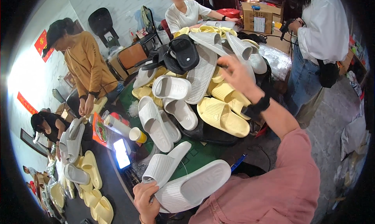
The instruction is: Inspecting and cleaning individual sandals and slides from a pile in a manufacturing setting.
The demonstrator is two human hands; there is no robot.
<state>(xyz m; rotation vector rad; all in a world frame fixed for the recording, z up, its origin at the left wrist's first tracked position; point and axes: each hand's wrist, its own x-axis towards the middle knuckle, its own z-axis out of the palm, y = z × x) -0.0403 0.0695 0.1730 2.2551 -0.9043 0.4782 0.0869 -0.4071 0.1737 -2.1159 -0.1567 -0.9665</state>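
Note:
My left hand (147, 200) grips a light grey slide slipper (209, 181) by its ribbed strap end, low in the view. A second grey slide slipper (166, 163) lies against it, and a thin clear tie shows between the two. Stretched over a heap of slippers, my right hand (236, 75) has its fingers apart and holds nothing that I can see. Nearest to it are a long grey slipper (202, 73) showing its ribbed sole and a yellow slipper (228, 97). Black slippers (183, 54) sit higher on the heap.
Left of the heap are a paper cup (137, 135), a lit phone (121, 153) and a white bottle (117, 126). More yellow slippers (91, 169) line the dark table at left. Several people work around; one person in white (324, 28) stands at right. A cardboard box (258, 18) is behind.

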